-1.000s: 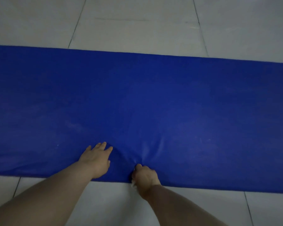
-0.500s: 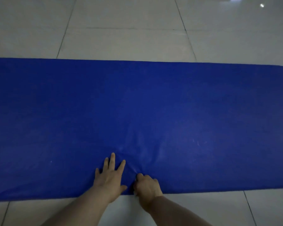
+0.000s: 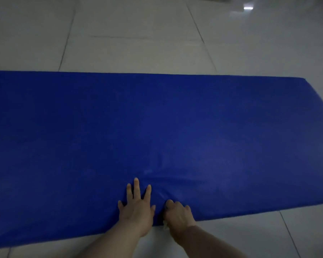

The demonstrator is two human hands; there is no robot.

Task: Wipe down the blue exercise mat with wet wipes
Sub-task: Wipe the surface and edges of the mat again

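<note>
Looking down in dim light, I see the blue exercise mat (image 3: pixel 175 127) stretched across the middle of the frame on the tiled floor (image 3: pixel 138 43), its left end cut off. My left hand (image 3: pixel 137 207) lies flat on its near edge, fingers spread. My right hand (image 3: pixel 178 214), just beside it, is curled round a pale wet wipe (image 3: pixel 165 225), mostly hidden; only a scrap shows below the fist.

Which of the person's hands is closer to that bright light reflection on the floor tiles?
The right hand. It is curled at the mat's near edge, below and left of the reflection. The left hand lies flat on the mat, farther left still.
</note>
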